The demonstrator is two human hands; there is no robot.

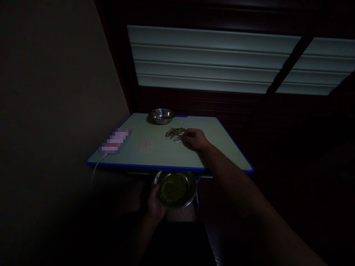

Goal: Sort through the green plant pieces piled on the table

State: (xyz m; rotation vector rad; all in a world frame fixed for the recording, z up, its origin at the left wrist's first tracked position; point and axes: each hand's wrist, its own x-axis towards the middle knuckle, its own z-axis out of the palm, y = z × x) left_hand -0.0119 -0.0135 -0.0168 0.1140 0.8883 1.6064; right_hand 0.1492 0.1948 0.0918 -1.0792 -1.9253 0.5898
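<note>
My left hand (155, 203) grips the left rim of a shiny metal bowl (192, 195), its thumb over the edge. Small green grains or beans (173, 188) lie inside the bowl, which is held just below the table's near edge, above my lap. Over the table, my right hand (195, 138) is closed around a small tool with a pale pointed blade (178, 139); most of its handle is hidden in the fingers. The blade's tip is at the near side of a loose pile of greenish-brown grains (174, 132) spread on the tabletop.
The pale table (166, 157) has a blue edge. A second metal bowl (162, 116) stands at its back. A phone-like pink object (115, 141) with a white cable (95, 168) lies at the left. Faint pale bits (146, 145) lie mid-table. A wall rises at left.
</note>
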